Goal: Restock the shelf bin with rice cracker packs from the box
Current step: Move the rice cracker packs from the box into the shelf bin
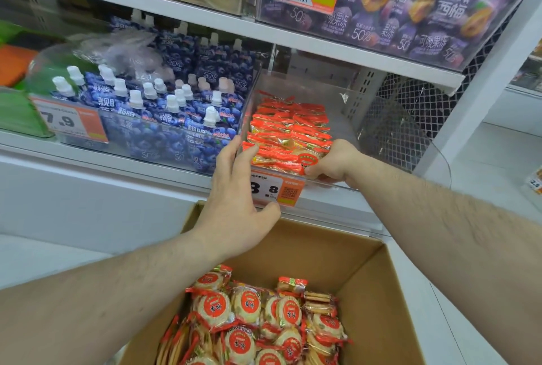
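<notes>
Already the clear shelf bin [296, 95] holds a fair heap of rice cracker packs [289, 133] just beyond both sets of fingers. The left hand [237, 188] rests loosely spread on its front corner, while the right hand [334, 164] curls over the front rim. Plenty more packs fill the box [366, 276] below the fingers, so I'd judge the restock partway.

Glossy plastic cracker packs [289, 133], clear plastic bin [346, 118], matt cardboard box [360, 271].

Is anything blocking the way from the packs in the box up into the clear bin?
Nothing fixed. The box is open-topped, and so is the bin. Only both hands sit at its front: left hand touching it, right hand gripping the lip.
</notes>
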